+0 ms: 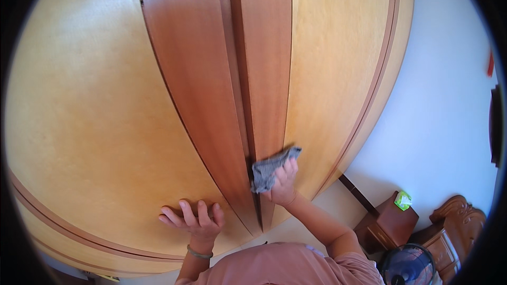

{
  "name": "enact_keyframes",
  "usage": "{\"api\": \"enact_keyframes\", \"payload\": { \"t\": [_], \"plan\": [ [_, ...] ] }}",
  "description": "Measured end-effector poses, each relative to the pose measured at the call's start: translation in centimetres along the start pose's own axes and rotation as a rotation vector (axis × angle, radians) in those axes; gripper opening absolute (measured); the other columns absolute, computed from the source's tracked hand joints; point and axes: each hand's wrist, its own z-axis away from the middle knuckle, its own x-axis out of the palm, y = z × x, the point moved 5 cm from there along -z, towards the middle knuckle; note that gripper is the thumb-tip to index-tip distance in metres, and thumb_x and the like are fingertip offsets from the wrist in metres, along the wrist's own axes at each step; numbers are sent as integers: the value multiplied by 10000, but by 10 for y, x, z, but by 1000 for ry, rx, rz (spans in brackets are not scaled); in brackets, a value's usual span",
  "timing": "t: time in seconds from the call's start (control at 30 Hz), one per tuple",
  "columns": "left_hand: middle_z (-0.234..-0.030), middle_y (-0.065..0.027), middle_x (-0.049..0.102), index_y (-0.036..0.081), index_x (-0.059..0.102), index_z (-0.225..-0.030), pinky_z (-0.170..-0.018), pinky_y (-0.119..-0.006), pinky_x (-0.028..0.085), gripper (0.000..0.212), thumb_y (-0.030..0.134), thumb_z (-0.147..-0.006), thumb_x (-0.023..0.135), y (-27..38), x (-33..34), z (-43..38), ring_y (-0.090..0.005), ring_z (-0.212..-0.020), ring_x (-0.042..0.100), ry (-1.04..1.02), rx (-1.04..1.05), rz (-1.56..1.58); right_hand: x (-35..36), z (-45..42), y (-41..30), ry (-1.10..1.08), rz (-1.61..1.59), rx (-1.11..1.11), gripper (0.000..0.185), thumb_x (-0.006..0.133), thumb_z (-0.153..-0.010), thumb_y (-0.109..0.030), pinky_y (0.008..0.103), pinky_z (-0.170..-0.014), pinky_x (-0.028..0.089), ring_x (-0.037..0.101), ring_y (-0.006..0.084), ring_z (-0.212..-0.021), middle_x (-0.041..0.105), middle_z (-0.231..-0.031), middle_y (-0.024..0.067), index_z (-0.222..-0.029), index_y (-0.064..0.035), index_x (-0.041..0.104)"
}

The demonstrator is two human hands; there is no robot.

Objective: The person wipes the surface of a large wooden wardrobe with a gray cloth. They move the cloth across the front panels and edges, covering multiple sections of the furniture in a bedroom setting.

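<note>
A grey cloth (271, 170) is bunched in my right hand (285, 184), which presses it against the reddish-brown wooden strip (267, 87) of a large door. The cloth lies beside the dark gap (241, 79) between two such strips. To the left, my left hand (196, 217) has its fingers spread near the lower part of the pale wooden panel (99, 118) and holds nothing; a band circles that wrist. Another pale wooden panel (332, 55) stands on the right of the strips.
At the lower right are a dark wooden cabinet (386, 221) with a green tissue pack (403, 200) on top, an electric fan (408, 265) and carved wooden furniture (459, 213). A white wall (431, 107) rises behind them.
</note>
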Motion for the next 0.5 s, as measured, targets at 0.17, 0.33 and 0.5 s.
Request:
{"api": "enact_keyframes", "payload": {
  "t": [0.17,0.33,0.5],
  "plan": [
    [-1512,-207,352,81,464,-1263,-1090,-778,136,430,373,-959,552,-3,-2,5,-618,-1404,200,-38,-4,-4,-15,-118,-23,-76,-478,275,393,632,-844,-282,562,-1101,277,446,388,-1318,563,-1314,133,-1167,-59,651],
    [-1483,-184,394,114,509,-1207,-1087,-790,116,367,361,-939,552,3,-2,14,-613,-1404,211,-82,-20,18,-21,-187,-63,16,12,-184,539,604,-875,-319,520,-1158,233,396,386,-1381,498,-1437,145,-1349,-62,581],
    [-1448,-165,429,150,498,-1305,-1078,-758,182,502,383,-887,650,16,5,7,-569,-1330,350,-91,-42,95,-45,-309,-51,38,3,-277,672,643,-863,-258,534,-1170,214,348,398,-1422,418,-1510,194,-1460,-24,442]
  ]
}}
